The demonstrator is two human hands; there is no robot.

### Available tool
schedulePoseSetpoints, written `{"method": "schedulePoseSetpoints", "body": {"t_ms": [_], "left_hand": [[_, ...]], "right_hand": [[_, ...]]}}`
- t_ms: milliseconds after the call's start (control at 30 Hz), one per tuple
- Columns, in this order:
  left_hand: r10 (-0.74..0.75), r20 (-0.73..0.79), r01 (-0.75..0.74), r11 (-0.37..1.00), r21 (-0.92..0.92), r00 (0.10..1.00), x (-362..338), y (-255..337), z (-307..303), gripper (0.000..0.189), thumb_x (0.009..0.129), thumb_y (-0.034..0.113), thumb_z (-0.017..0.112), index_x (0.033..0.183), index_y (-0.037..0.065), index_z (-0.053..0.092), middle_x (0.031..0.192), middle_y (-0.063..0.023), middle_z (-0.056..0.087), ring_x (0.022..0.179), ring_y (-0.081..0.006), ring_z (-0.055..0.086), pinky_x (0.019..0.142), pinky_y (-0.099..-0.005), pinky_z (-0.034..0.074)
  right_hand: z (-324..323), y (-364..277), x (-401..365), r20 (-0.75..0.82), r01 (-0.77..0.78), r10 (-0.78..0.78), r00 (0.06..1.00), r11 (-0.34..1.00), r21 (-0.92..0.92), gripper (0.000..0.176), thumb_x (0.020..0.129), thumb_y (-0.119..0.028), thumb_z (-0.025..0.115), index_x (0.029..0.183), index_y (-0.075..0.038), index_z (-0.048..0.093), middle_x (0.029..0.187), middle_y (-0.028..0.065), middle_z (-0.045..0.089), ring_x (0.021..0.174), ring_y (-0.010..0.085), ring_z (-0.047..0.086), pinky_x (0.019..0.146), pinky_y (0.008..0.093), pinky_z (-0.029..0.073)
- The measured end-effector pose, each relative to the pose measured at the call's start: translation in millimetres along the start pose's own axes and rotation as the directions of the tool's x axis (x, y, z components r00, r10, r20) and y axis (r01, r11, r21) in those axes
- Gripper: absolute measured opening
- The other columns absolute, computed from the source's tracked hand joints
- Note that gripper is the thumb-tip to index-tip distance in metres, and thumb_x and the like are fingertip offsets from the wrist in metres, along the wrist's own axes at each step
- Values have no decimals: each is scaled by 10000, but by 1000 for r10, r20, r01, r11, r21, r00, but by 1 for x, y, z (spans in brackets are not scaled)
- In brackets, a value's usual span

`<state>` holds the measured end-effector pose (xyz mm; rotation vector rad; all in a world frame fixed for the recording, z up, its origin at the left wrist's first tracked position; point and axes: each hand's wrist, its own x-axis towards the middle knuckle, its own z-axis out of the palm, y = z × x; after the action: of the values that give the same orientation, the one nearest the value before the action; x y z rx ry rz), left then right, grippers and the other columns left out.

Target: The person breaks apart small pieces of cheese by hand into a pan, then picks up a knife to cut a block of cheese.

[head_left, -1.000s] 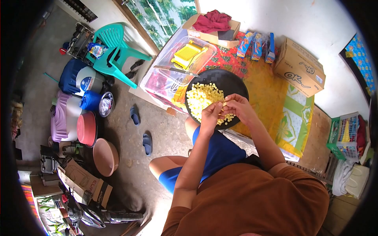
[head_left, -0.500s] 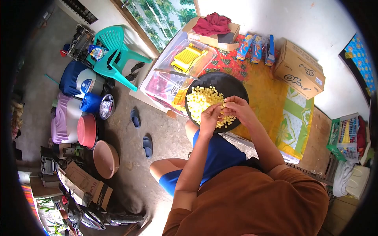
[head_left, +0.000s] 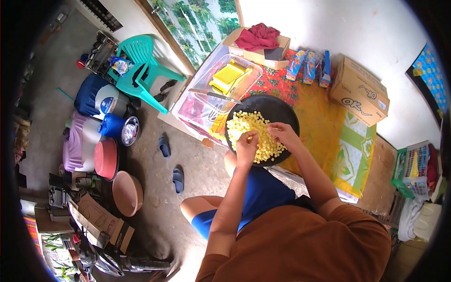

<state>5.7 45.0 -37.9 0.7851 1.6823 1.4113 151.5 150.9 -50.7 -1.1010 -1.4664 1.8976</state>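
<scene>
A round black pan (head_left: 282,109) holds a heap of small yellow cubes (head_left: 249,123), piled mostly toward its left and near side. Over the near left of the heap is my left hand (head_left: 247,147), its fingers curled in a pinch. My right hand (head_left: 284,136) hovers at the heap's right, thumb and fingers bent together close to the cubes. What either hand pinches is too small to make out. A knife (head_left: 218,96) lies across a clear plastic container at the pan's far left edge. Inside that container sits a yellow slicer (head_left: 229,78).
Blue boxes (head_left: 308,68) and a cardboard carton (head_left: 360,91) stand at the back of the table. A maroon cloth (head_left: 258,37) tops another box. To the left are a green chair (head_left: 141,70), basins (head_left: 127,193) and slippers (head_left: 177,180) on the floor.
My hands have come apart; they were together over the cubes. My left hand has shifted slightly left and nearer to me. The whole view has tilted a little.
</scene>
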Motion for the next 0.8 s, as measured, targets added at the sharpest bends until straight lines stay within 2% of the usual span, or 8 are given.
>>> {"method": "schedulePoseSetpoints", "body": {"t_ms": [100, 167, 200, 300, 400, 500, 600, 800], "left_hand": [[19, -49, -17, 999, 47, 999, 7, -6, 0, 247, 906, 156, 619, 1073, -26, 641, 827, -64, 636, 672, -98, 576, 577, -233, 490], [48, -103, -48, 999, 6, 994, 10, -10, 1, 221, 892, 139, 630, 1038, -25, 654, 703, -48, 615, 566, -72, 513, 510, -227, 418], [26, -102, -29, 999, -24, 994, 6, -1, 1, 233, 893, 154, 632, 1035, -29, 653, 710, -48, 621, 575, -78, 513, 521, -229, 425], [126, -42, -122, 988, 98, 991, 10, -11, -5, 284, 908, 223, 628, 1079, -4, 648, 861, -47, 639, 705, -95, 572, 585, -224, 491], [25, -4, -25, 996, 84, 1000, 5, -2, -6, 287, 907, 216, 629, 1093, -2, 640, 865, -41, 637, 699, -89, 570, 587, -221, 489], [-42, 78, 50, 994, -93, 996, -5, 21, -1, 296, 903, 209, 638, 1108, -5, 625, 858, -39, 639, 684, -84, 571, 584, -217, 486], [23, 144, -6, 993, -117, 989, -11, 28, 4, 297, 897, 197, 651, 1106, -10, 616, 845, -46, 644, 671, -83, 572, 582, -212, 484], [27, 104, -3, 973, -229, 994, -13, 29, 2, 261, 885, 155, 667, 1075, -17, 616, 828, -43, 641, 678, -79, 576, 604, -210, 492]], "right_hand": [[-4, -4, -1, 95, -121, 89, 991, 900, 419, 263, 905, -134, 592, 1140, -20, 617, 985, 17, 619, 825, 118, 597, 714, 254, 510], [-8, -10, -5, 121, -145, 101, 987, 882, 449, 279, 895, -62, 568, 1169, -14, 594, 1059, 30, 608, 910, 150, 613, 778, 266, 519], [-8, -16, -8, 135, -159, 108, 985, 872, 463, 295, 890, -25, 557, 1183, -10, 583, 1095, 36, 603, 952, 166, 620, 810, 273, 524], [-2, -26, -19, 119, -105, 57, 991, 891, 442, 312, 858, 58, 544, 1157, -19, 590, 1091, 52, 596, 1041, 209, 624, 878, 281, 530], [-2, -23, -18, 136, -86, 27, 990, 891, 445, 327, 837, 85, 556, 1145, -19, 588, 1080, 43, 596, 1060, 222, 619, 891, 291, 529], [5, -32, -24, 111, -53, 4, 994, 896, 441, 327, 823, 46, 603, 1141, -29, 588, 1056, 44, 603, 982, 173, 619, 845, 278, 520], [8, -31, -25, 112, 102, -142, 983, 946, 308, 328, 819, 10, 645, 1140, -25, 589, 1009, 35, 608, 922, 129, 603, 783, 260, 507], [19, -52, -39, 139, 101, -149, 979, 947, 306, 318, 822, -33, 678, 1127, -16, 592, 970, 31, 616, 885, 101, 589, 754, 252, 498]]}}
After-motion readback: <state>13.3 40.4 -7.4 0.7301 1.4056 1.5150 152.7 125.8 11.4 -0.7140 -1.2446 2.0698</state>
